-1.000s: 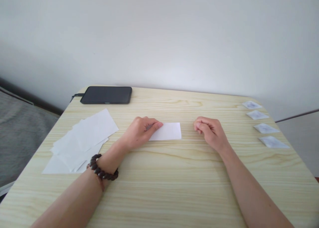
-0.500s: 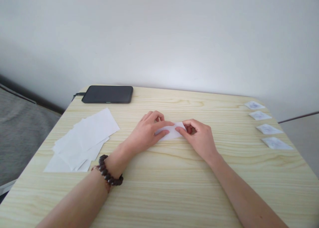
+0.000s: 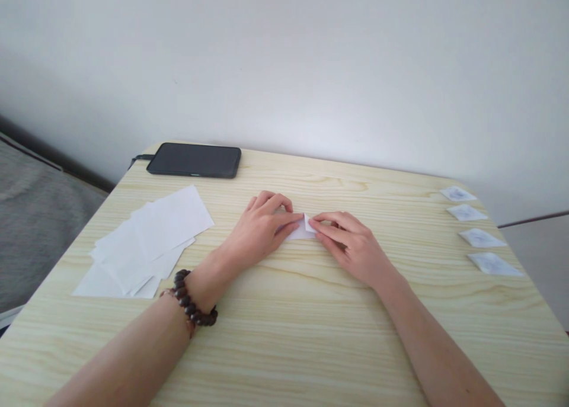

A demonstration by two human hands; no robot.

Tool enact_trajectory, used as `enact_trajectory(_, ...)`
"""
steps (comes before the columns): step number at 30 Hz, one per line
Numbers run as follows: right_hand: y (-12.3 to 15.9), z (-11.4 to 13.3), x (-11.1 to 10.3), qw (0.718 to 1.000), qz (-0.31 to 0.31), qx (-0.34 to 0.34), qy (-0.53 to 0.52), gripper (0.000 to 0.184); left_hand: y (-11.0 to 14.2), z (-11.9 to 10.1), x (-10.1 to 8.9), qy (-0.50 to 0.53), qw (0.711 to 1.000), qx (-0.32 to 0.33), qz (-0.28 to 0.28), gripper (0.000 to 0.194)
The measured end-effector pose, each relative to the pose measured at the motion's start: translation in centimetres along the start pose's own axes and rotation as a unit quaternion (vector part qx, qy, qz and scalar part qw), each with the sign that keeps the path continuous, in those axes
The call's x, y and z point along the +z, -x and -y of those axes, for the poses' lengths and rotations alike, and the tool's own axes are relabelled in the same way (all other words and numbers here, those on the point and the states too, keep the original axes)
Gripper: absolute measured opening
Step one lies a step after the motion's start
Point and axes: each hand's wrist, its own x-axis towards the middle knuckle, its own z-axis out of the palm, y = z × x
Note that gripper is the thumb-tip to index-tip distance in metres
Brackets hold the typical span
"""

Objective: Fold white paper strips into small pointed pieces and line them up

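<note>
1. Nearest, a broad stretch of pale wooden surface [image 3: 284, 348] is framed between the two forearms; a dark beaded bracelet [image 3: 189, 306] is worn at the left wrist, behind the left fingers.
2. At the centre, a small white slip of paper [image 3: 296, 233] is held low over the surface, between the fingers of the left hand [image 3: 253, 232] and those of the right hand [image 3: 355, 247]. Its left part is pinched between left thumb and forefinger, the other left fingers being bent above it; its right end is pinched by the right fingertips.
3. That right end, seen flat half a second ago, is now turned up into a pointed flap; a fold is judged to have been started there, with the crease not yet pressed down.
4. To the left of the left fingers, white sheets [image 3: 173, 223] are fanned in an overlapping pile, well apart from the slip. Well to the right of the right fingers, four folded diamond-shaped pieces [image 3: 495, 264] are lined up near the surface's right edge; room for sideways movement is left by the wood grain between.
5. Beyond the left fingers, a dark phone [image 3: 194, 160] is laid near the far edge, a cable [image 3: 144, 157] plugged into its left end. Straight ahead of the fingers, more wood is shown before that edge, backed by a pale wall [image 3: 284, 63].
</note>
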Motion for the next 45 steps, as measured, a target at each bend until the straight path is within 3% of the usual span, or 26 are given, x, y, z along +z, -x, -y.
enact_trajectory(17, 0.1, -0.7, -0.3, 1.0, -0.002, -0.01, 0.004, 0.025, -0.1, 0.4, 0.0, 0.013, 1.0, 0.004, 0.012, 0.024)
enact_trajectory(23, -0.2, 0.1, 0.6, 0.989, -0.114, 0.097, 0.003, 0.018, -0.1, 0.2, -0.2, 0.023, 0.999, 0.018, 0.014, 0.022)
enact_trajectory(29, -0.5, 0.7, 1.5, 0.978, -0.142, 0.152, 0.017, 0.009, 0.0, 0.1, -0.3, 0.015, 0.998, 0.032, 0.047, 0.026)
enact_trajectory(33, -0.3, 0.4, 1.2, 0.988, -0.116, 0.092, 0.04, 0.016, 0.0, 0.1, -0.4, 0.014, 0.998, 0.035, 0.059, 0.028)
enact_trajectory(37, -0.1, 0.1, 0.6, 0.997, -0.045, 0.001, 0.068, 0.022, 0.1, 0.2, -0.5, 0.011, 0.998, 0.026, 0.052, 0.029)
enact_trajectory(45, -0.1, -0.1, 0.0, 0.998, 0.019, -0.029, 0.049, 0.03, 0.0, 0.3, -0.7, 0.005, 0.999, 0.017, 0.045, 0.028)
